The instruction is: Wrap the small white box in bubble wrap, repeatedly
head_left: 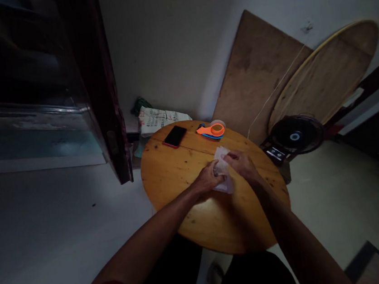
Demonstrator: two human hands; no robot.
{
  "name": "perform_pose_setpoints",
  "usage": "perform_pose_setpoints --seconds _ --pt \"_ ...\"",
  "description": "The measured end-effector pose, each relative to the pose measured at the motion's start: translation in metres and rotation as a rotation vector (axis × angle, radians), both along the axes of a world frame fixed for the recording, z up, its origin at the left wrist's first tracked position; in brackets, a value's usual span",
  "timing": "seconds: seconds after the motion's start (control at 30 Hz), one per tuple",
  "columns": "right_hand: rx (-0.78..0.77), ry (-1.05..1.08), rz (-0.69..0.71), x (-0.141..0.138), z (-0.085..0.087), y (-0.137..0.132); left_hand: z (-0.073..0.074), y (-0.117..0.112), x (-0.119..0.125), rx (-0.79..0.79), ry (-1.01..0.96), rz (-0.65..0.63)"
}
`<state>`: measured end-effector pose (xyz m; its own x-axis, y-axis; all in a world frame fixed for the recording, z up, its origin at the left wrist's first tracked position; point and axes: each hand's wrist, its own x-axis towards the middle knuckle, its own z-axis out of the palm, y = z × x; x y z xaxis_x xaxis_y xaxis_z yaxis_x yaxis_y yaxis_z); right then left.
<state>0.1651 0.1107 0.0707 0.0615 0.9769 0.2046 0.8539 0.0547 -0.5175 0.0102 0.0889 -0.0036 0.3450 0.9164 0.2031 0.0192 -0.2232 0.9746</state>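
A whitish, translucent plastic wrapping point(226, 186), perhaps with something inside, is between my hands over the round wooden table. My left hand point(210, 176) is curled around its left side, fingers and thumb closing on it. At its upper right, my right hand point(240, 161) pinches the wrapping near the top edge. What the wrapping contains, if anything, cannot be made out. Beyond my hands lies an orange and blue tape dispenser point(209, 131) with a roll of tape on it. A black-screened phone with a red edge point(174, 136) rests to its left.
The round wooden table point(166, 176) stands before my knees. Behind it, a printed sack point(159, 119) is by the wall. A brown board point(255, 61) and a round tabletop point(328, 67) lean there, with a black fan point(294, 135) at right. A dark door frame point(101, 88) rises at left.
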Motion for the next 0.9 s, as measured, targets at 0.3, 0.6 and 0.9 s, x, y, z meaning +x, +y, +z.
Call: perform_pose_setpoints --seconds 0.3,0.6,0.9 --pt "-0.100 -0.436 -0.053 -0.012 -0.002 -0.023 -0.007 0.001 0.003 -0.026 -0.018 0.030" --pt "-0.139 -0.498 -0.135 -0.038 0.008 -0.032 -0.006 -0.005 0.006 0.059 -0.021 0.035" --pt "0.003 -0.012 -0.095 -0.012 0.014 -0.026 0.004 -0.013 -0.004 0.097 -0.058 0.071"
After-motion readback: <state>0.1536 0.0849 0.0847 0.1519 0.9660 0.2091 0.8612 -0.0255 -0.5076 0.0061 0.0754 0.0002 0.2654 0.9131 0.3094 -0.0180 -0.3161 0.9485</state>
